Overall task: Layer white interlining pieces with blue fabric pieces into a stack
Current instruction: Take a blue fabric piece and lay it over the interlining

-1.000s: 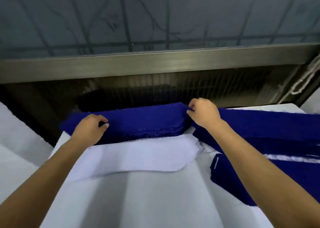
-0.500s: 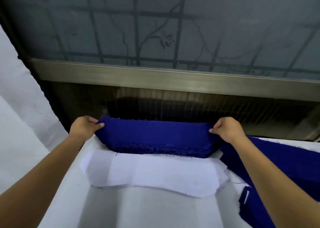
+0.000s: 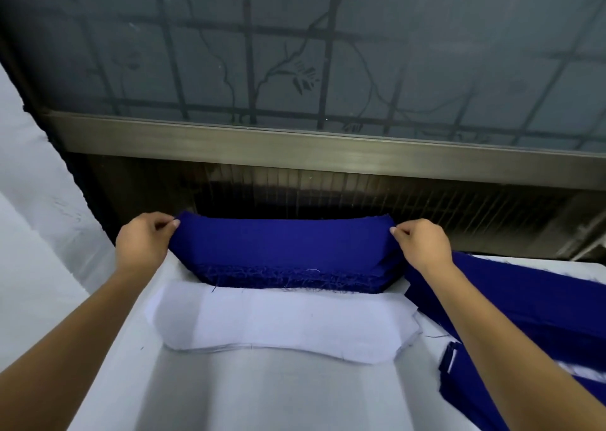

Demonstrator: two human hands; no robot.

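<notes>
A thick stack of blue fabric pieces (image 3: 285, 253) lies at the far edge of the white table (image 3: 262, 394), its frayed front edge facing me. My left hand (image 3: 144, 243) pinches the top blue piece at its left end, and my right hand (image 3: 421, 243) pinches the same piece at its right end. Directly in front of the blue stack lies a flat pile of white interlining pieces (image 3: 282, 325), touched by neither hand.
More blue fabric (image 3: 524, 299) is spread over the table's right side, with a smaller folded blue bundle (image 3: 465, 378) near my right forearm. A metal window ledge (image 3: 295, 145) and grilled frosted glass stand behind the table. White cloth hangs at the left.
The view has shifted left and upward, centring the blue stack. Both hands have moved apart from the stack's top to its two ends and now pinch the top blue piece.
</notes>
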